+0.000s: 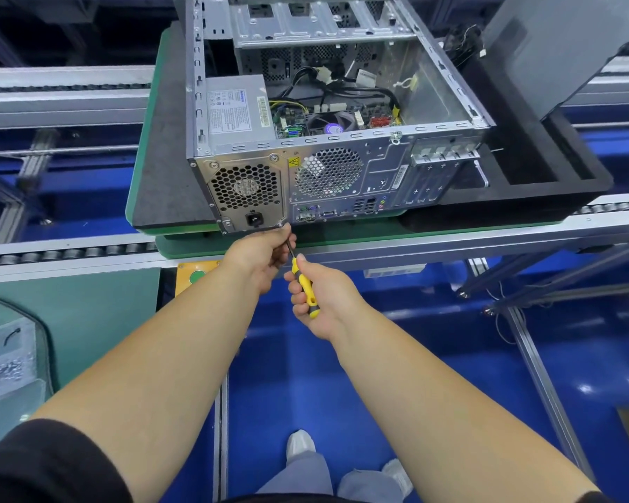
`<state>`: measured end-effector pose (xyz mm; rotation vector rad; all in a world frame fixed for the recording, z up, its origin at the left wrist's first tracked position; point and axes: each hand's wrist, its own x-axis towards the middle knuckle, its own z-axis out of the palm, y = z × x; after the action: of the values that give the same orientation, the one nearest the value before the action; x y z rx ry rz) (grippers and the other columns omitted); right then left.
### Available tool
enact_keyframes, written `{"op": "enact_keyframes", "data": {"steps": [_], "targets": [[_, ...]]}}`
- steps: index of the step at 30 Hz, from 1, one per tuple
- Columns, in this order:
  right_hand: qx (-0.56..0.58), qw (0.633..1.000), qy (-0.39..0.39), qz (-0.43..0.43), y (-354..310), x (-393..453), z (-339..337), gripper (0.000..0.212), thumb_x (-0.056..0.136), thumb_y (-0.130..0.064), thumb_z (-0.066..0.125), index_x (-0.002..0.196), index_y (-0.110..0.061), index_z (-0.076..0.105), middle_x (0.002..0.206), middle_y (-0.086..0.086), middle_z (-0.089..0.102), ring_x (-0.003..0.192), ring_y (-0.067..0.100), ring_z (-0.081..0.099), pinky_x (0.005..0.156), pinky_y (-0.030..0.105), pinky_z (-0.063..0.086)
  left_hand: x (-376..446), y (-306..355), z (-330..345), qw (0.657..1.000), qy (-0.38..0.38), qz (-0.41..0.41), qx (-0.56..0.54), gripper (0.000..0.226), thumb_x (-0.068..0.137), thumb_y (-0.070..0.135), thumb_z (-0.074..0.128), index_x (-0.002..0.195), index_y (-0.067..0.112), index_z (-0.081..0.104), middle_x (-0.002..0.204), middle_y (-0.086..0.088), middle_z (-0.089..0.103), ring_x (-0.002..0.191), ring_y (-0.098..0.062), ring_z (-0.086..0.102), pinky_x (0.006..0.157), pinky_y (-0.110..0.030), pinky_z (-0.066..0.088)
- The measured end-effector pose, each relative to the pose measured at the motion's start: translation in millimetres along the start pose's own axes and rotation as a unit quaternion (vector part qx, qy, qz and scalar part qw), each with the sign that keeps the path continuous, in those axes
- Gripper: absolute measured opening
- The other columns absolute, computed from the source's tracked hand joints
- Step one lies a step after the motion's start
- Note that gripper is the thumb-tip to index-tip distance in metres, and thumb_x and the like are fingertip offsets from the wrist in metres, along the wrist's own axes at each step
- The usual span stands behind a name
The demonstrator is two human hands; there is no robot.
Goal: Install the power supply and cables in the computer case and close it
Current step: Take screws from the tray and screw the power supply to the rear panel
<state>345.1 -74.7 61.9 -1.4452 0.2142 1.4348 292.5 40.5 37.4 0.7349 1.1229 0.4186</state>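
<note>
At the back of the computer case [342, 168], down in the low corner of the power supply [246, 190], we are putting in a screw. Our right hand [324, 303] is wrapped tight around the yellow handle of the screwdriver [304, 285]. Our left hand [266, 255] is up close, with its fingers pinched around the thin metal part near the tip to keep it steady. Both hands are nearly touching each other.

The power supply sits inside the case, in its left back corner, and the case lies open on a dark mat [168, 176]. The cables [327, 88] are loose in a pile inside. The side cover [560, 49] leans off to the right, not on yet.

What could go wrong? The tip could slip off the screw if we push crooked, and it might poke our left fingers or scratch the metal. The screw is tiny and mostly hidden by our fingers, so we cannot be sure it sits straight. If it goes in tilted, it may jam. If it drops, it could fall down past the belt rollers [69, 254] below.
</note>
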Motion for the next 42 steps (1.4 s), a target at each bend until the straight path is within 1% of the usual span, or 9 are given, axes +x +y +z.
{"op": "enact_keyframes", "data": {"steps": [12, 19, 23, 27, 30, 33, 36, 39, 42], "targets": [[-0.308, 0.939, -0.016, -0.155, -32.5, -48.5, -14.6, 0.032, 0.103, -0.029, 0.039, 0.083, -0.014, 0.058, 0.067, 0.004, 0.057, 0.058, 0.018, 0.051, 0.062, 0.031, 0.041, -54.0, 25.6, 4.8, 0.976, -0.175, 0.112, 0.066, 0.029, 0.101, 0.028, 0.049, 0.092, 0.008, 0.067, 0.078, -0.003, 0.072, 0.067, -0.01, 0.066, 0.061, -0.018, 0.054], [-0.355, 0.883, 0.032, -0.306, -77.6, -78.8, -26.1, 0.034, 0.094, -0.042, 0.058, 0.084, -0.009, 0.061, 0.068, -0.002, 0.058, 0.056, 0.013, 0.047, 0.061, 0.029, 0.038, -93.8, 73.2, 20.7, 0.935, -0.225, 0.224, 0.16, 0.02, 0.096, 0.027, 0.058, 0.11, 0.016, 0.067, 0.107, -0.004, 0.073, 0.1, -0.017, 0.07, 0.082, -0.023, 0.055], [-0.382, 0.84, 0.075, -0.378, -113.3, -91.3, -35.3, 0.023, 0.085, -0.039, 0.069, 0.078, -0.02, 0.058, 0.066, -0.005, 0.056, 0.055, 0.01, 0.045, 0.057, 0.028, 0.038, -110.2, 98.7, 37.1, 0.91, -0.177, 0.311, 0.21, 0.016, 0.096, 0.016, 0.058, 0.108, 0.02, 0.067, 0.103, 0.002, 0.074, 0.099, -0.013, 0.07, 0.089, -0.027, 0.053], [-0.414, 0.784, 0.12, -0.446, -153.4, -95.4, -52.0, 0.016, 0.09, -0.032, 0.062, 0.077, -0.025, 0.055, 0.065, -0.004, 0.054, 0.053, 0.01, 0.048, 0.051, 0.028, 0.039, -119.0, 114.7, 54.3, 0.893, -0.14, 0.357, 0.237, 0.017, 0.095, 0.012, 0.058, 0.102, 0.022, 0.069, 0.098, 0.002, 0.074, 0.095, -0.011, 0.07, 0.091, -0.029, 0.052], [-0.45, 0.733, 0.162, -0.484, -188.1, -94.0, -70.1, 0.006, 0.088, -0.036, 0.067, 0.088, -0.035, 0.061, 0.101, 0.002, 0.058, 0.07, 0.017, 0.057, 0.058, 0.028, 0.043, -113.5, 121.8, 65.8, 0.868, -0.086, 0.391, 0.294, 0.017, 0.092, 0.019, 0.063, 0.101, 0.031, 0.07, 0.099, 0.01, 0.072, 0.096, -0.004, 0.066, 0.088, -0.026, 0.053], [-0.542, 0.695, 0.199, -0.428, -224.0, -88.2, -90.9, 0.072, 0.071, -0.057, 0.078, 0.134, -0.04, 0.049, 0.132, 0.0, 0.038, 0.085, 0.015, 0.055, 0.071, 0.029, 0.041, -97.5, 128.0, 77.2, 0.782, 0.009, 0.441, 0.441, 0.021, 0.09, 0.034, 0.063, 0.111, 0.034, 0.066, 0.107, 0.022, 0.064, 0.105, 0.003, 0.057, 0.095, -0.028, 0.046], [-0.653, 0.65, 0.206, -0.329, -252.1, -81.7, -104.3, 0.113, 0.059, -0.068, 0.081, 0.151, -0.043, 0.021, 0.146, 0.004, 0.035, 0.101, 0.024, 0.059, 0.075, 0.036, 0.049, -75.5, 131.3, 87.5, 0.653, 0.138, 0.455, 0.59, 0.047, 0.09, 0.049, 0.057, 0.13, 0.023, 0.057, 0.127, 0.003, 0.056, 0.122, -0.017, 0.047, 0.107, -0.038, 0.038], [-0.715, 0.612, 0.187, -0.28, -266.8, -69.7, -108.4, 0.131, 0.056, -0.068, 0.082, 0.157, -0.035, 0.005, 0.142, 0.003, 0.049, 0.109, 0.028, 0.06, 0.076, 0.038, 0.054, -55.9, 129.8, 94.1, 0.61, 0.245, 0.411, 0.631, 0.062, 0.091, 0.058, 0.048, 0.138, 0.017, 0.05, 0.137, -0.008, 0.049, 0.128, -0.028, 0.042, 0.109, -0.042, 0.035], [-0.73, 0.596, 0.175, -0.286, -275.2, -55.5, -111.2, 0.134, 0.052, -0.071, 0.082, 0.157, -0.025, 0.013, 0.135, 0.0, 0.058, 0.11, 0.025, 0.061, 0.078, 0.038, 0.056, -42.2, 125.7, 98.9, 0.602, 0.294, 0.387, 0.634, 0.066, 0.091, 0.061, 0.043, 0.138, 0.016, 0.049, 0.138, -0.01, 0.049, 0.129, -0.029, 0.04, 0.108, -0.043, 0.034]]}}
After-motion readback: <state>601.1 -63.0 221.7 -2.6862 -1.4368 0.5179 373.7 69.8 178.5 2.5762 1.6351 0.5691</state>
